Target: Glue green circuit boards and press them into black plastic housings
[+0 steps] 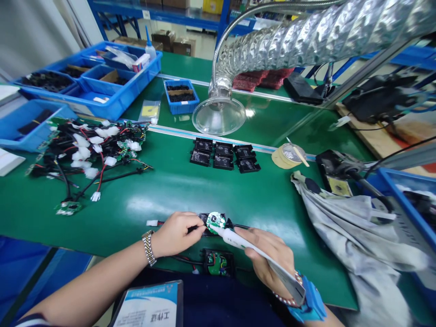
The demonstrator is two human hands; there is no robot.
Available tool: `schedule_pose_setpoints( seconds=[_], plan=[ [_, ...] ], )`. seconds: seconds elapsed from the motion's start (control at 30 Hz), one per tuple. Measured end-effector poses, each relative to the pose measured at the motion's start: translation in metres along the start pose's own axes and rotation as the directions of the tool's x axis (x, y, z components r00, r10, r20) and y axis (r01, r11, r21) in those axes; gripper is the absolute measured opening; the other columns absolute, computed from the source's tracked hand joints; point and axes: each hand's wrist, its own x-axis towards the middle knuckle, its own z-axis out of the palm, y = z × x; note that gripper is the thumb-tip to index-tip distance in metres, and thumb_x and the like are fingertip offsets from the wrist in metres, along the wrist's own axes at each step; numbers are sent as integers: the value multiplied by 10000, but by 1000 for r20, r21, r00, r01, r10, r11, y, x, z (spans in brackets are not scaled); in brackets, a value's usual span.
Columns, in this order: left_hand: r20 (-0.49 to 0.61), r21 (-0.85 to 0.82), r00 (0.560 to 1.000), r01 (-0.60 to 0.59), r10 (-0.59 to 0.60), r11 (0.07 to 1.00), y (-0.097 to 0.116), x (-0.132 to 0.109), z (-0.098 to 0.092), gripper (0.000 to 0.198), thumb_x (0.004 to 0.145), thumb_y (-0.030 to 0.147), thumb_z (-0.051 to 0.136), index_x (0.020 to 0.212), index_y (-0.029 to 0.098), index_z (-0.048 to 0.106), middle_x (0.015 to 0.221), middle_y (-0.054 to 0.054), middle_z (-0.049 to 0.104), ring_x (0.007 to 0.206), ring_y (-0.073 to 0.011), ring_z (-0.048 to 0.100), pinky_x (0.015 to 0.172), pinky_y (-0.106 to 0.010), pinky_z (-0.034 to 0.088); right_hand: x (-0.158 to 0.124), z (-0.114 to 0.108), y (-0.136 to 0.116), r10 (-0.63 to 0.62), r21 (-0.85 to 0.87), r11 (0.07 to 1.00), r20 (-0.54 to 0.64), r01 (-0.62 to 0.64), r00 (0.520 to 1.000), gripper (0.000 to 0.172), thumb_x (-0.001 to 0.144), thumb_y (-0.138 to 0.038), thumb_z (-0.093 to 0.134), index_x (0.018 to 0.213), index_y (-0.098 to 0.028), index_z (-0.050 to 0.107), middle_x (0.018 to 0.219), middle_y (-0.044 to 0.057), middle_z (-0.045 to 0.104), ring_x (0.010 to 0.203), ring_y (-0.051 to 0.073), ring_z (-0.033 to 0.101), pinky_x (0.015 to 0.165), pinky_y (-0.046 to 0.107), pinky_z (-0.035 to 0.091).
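My right hand [272, 259] grips a white squeeze tube [243, 243], its narrow nozzle slanting to the edge of a round green-and-white circuit board [215, 220]. That board sits in a small black plastic housing [203, 218]. At the housing's left side my left hand [179, 234] is closed in a pinch; whether it holds the housing or a thin wire is hidden by the fingers. A cable with a white connector [152, 223] sticks out beyond the left hand. Nearer my body lies a second black housing with a green board and wires [218, 263].
Several black trays [223, 155] stand in two rows under the fume hood funnel [219, 116]. A heap of wired boards [91, 150] lies left, by blue bins [116, 97]. At right are a round tub [289, 156] with a stick and a grey cloth [344, 231].
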Motion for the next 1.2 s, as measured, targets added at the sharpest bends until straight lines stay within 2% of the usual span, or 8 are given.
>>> schedule_pose_setpoints(
  seconds=[0.33,0.43,0.5,0.57,0.7,0.8,0.93,1.2],
  plan=[
    [-6,35,1000,-4,4,999,-1,0,1,236,836,198,440,642,146,566,569,23,496,530,-84,445,525,-197,333,7,-4,-2,-56,-17,998,41,57,998,343,933,-321,332,924,-120,610,624,55,613,554,137,585,520,233,469],
    [-1,19,1000,3,-3,1000,0,-1,0,242,837,208,434,638,147,558,568,23,495,524,-83,444,517,-193,333,6,-4,-2,150,165,974,44,-156,988,317,913,-345,381,890,-141,623,599,37,613,524,138,580,506,230,469],
    [-4,12,1000,11,-11,1000,2,-2,0,246,836,217,429,633,148,549,570,21,500,520,-83,444,515,-191,338,4,1,3,432,413,810,63,-417,900,305,895,-380,407,867,-150,605,508,-4,562,420,117,524,413,208,430],
    [-15,17,1000,25,-24,1000,3,-3,0,241,835,226,420,644,151,547,584,17,514,527,-86,454,523,-192,349,5,7,13,675,665,479,138,-573,725,318,868,-435,437,789,-154,563,424,-42,485,318,86,425,313,179,349],
    [-20,9,997,78,-78,997,1,-5,3,208,835,251,404,702,162,536,619,14,536,547,-93,485,514,-187,362,16,4,57,860,900,-52,261,-434,438,275,799,-369,574,658,-139,518,451,-14,524,342,76,456,321,153,385],
    [-13,-24,992,127,-127,992,-3,-6,5,144,821,262,416,748,174,503,646,23,540,529,-87,490,481,-175,356,31,-13,99,929,959,-77,169,-274,329,109,820,-180,531,738,-114,562,618,49,625,528,94,590,486,149,498],
    [-25,-23,990,135,-135,991,-8,-8,7,89,808,253,433,780,182,479,659,28,536,548,-91,501,496,-177,368,54,-31,153,967,984,33,13,-174,255,223,874,-65,345,804,-129,547,680,30,636,655,63,621,628,120,510],
    [-135,77,991,39,-28,996,-12,-6,6,147,829,277,450,762,179,536,655,12,550,585,-108,500,543,-196,393,81,-40,188,981,958,69,-15,-278,191,270,925,-212,329,740,-126,506,556,7,564,483,77,568,470,151,480]
  ],
)
